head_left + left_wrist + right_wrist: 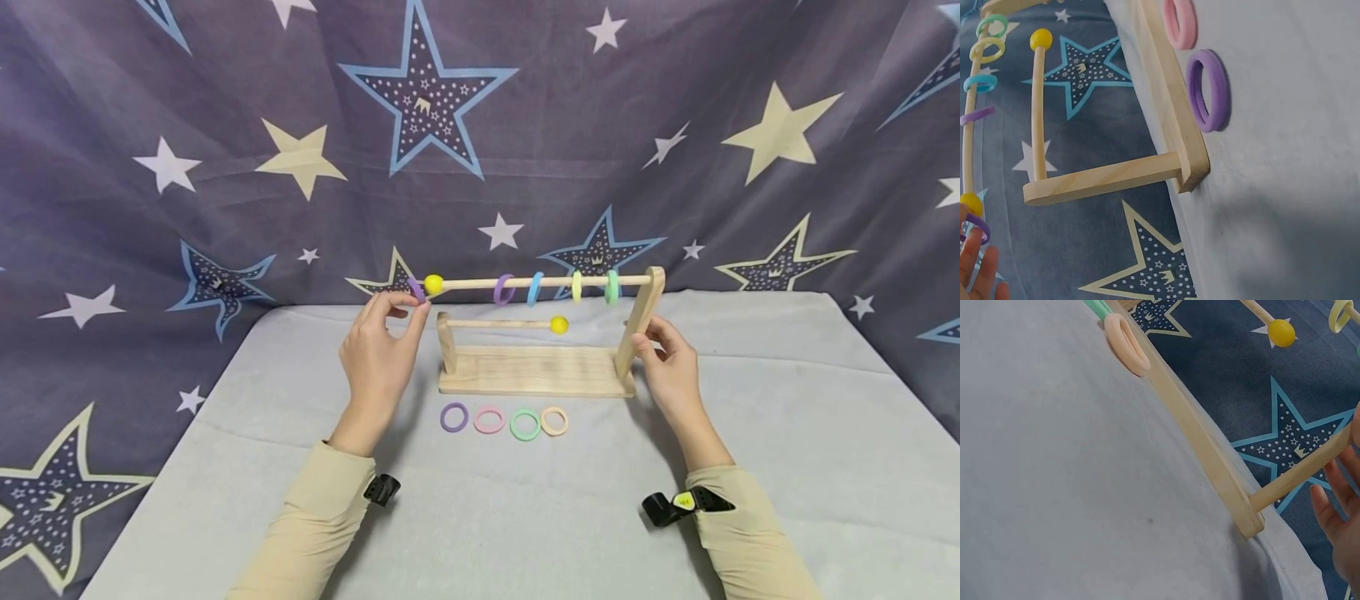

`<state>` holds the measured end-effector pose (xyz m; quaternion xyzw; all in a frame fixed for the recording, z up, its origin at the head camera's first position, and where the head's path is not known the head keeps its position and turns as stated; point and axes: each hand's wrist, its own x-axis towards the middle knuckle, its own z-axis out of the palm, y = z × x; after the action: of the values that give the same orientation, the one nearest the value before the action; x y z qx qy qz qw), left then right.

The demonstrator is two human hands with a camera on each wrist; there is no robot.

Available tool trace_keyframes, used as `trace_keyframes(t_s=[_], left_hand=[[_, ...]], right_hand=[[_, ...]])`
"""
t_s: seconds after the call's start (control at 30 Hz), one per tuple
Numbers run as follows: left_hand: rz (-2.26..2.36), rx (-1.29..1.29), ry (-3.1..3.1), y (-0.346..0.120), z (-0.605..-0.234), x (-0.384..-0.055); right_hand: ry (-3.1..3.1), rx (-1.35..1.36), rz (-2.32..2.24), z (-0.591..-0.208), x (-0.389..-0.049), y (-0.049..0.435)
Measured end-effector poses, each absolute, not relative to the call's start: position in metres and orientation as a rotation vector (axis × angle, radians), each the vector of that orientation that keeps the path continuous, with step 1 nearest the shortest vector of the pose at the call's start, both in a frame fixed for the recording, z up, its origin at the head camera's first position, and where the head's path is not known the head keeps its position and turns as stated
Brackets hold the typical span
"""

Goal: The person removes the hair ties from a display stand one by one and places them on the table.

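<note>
Beige sleeves [315,512] before a wooden ring stand [536,372].
The left hand [378,342] pinches a purple ring [416,290] just beside the yellow ball [434,285] on the upper rod [472,284]; the right hand [672,362] grips the tall post [640,321]. Four rings [576,292] hang on that rod; four loose rings [525,438] lie on the counter [517,525].

I'm getting purple on the left ring [416,290], yellow on the ball [434,285] beside it. Hanging rings [532,292] are running purple, blue, yellow, green rightward; near rings [489,432] are showing purple, pink, green, peach against grey cloth [495,517]. The far curtain [585,133] is coming through dark purple, with white, cream and blue-edged stars [782,133].
</note>
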<state>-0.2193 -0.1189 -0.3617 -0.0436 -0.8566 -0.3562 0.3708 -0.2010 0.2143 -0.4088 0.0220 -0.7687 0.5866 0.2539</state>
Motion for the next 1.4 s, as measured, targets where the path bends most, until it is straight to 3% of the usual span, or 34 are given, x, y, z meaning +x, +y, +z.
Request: trace_keyframes(t_s=[0.73, 1.4], left_hand=[[-0.8, -0.475, -2.169, -0.119, -0.366, -0.202], [-0.768, -0.631, -2.267, -0.114, -0.373, -0.193]], right_hand=[[-2.07, 0.076, 1.624, -0.408, -0.202, 0.215], [-2.074, 0.062, 1.641, -0.408, -0.201, 0.216]])
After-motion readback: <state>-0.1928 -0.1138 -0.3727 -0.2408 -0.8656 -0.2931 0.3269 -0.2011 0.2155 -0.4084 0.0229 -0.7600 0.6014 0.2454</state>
